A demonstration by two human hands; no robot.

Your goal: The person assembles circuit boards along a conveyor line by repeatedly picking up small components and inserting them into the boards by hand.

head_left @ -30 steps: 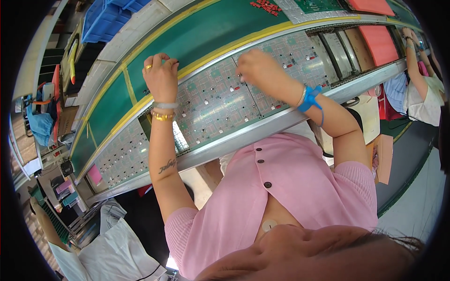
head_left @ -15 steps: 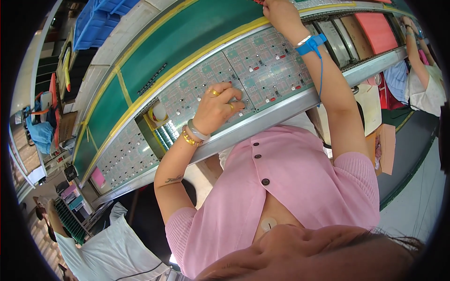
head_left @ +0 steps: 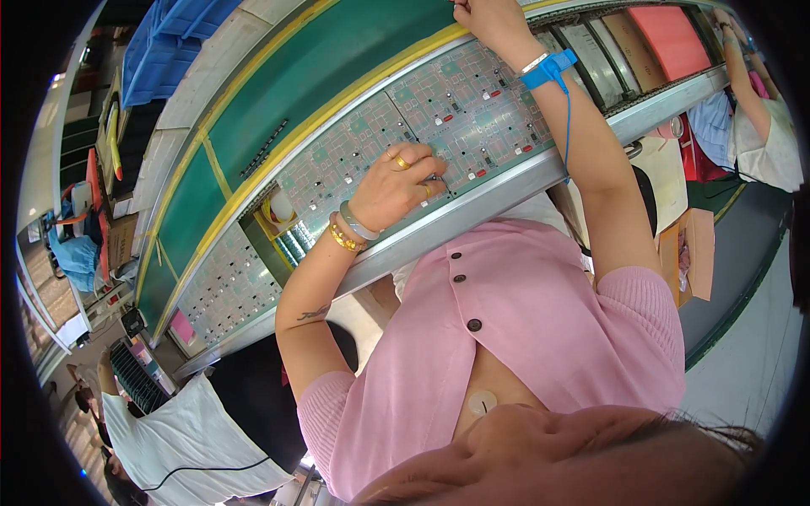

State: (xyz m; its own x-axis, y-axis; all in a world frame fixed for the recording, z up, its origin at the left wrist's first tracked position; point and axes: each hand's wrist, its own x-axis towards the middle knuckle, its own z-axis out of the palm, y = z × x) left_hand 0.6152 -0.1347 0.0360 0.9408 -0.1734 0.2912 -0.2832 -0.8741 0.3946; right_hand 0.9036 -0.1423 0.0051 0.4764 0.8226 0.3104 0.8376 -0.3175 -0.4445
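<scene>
My left hand [head_left: 398, 187] rests over a green circuit board [head_left: 325, 150], its fingers bent and closed down at the board's near right part. Whatever lies between those fingertips is hidden. A second circuit board [head_left: 472, 110] adjoins it on the right, carrying small red, white and black components. My right hand [head_left: 491, 24] reaches past the boards to the top edge of the view, with a blue wrist strap [head_left: 548, 71] on its wrist. Its fingers are drawn together and partly cut off, so what they hold cannot be made out.
A metal rail [head_left: 498, 190] runs along the near side of the boards. Beyond them lies a green work surface [head_left: 312, 72] with a strip of black components [head_left: 265, 148]. Another populated board [head_left: 228, 282] is farther left. Blue bins [head_left: 169, 51] stand at upper left; other people work at both sides.
The view has shifted slightly, and the boards sit a little farther left. My left hand stays on the board with fingers curled closer. Red pieces by my right fingertips have nearly left the picture.
</scene>
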